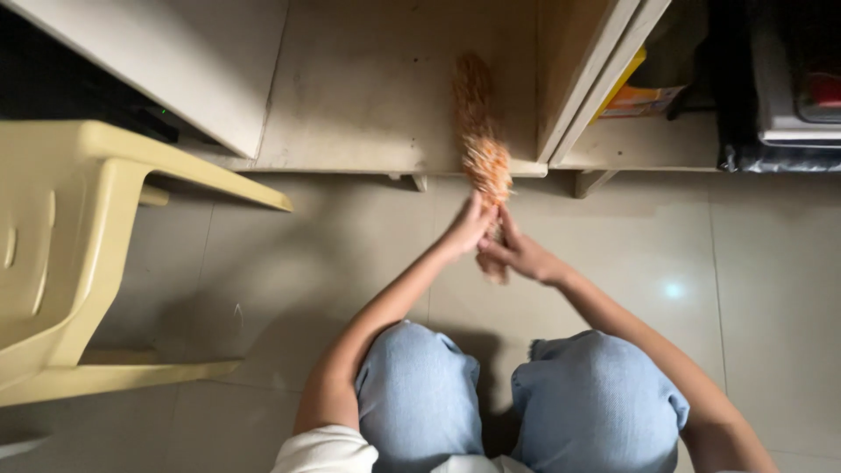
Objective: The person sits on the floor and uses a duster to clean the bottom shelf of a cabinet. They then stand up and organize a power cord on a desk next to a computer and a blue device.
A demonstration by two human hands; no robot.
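Observation:
I look down over my knees in light blue jeans toward a low shelf. My left hand (467, 227) and my right hand (517, 253) are together, both wrapped around the lower end of an orange feather duster (480, 140). The duster's fluffy head points away from me onto the beige bottom shelf board (368, 96) and is blurred. Its handle is mostly hidden between my fingers.
A pale yellow plastic chair (61, 254) stands at the left on the tiled floor (753, 289). An upright cabinet panel (583, 79) divides the shelf. Behind it lie a yellow and orange box (639, 96) and a dark appliance (788, 88).

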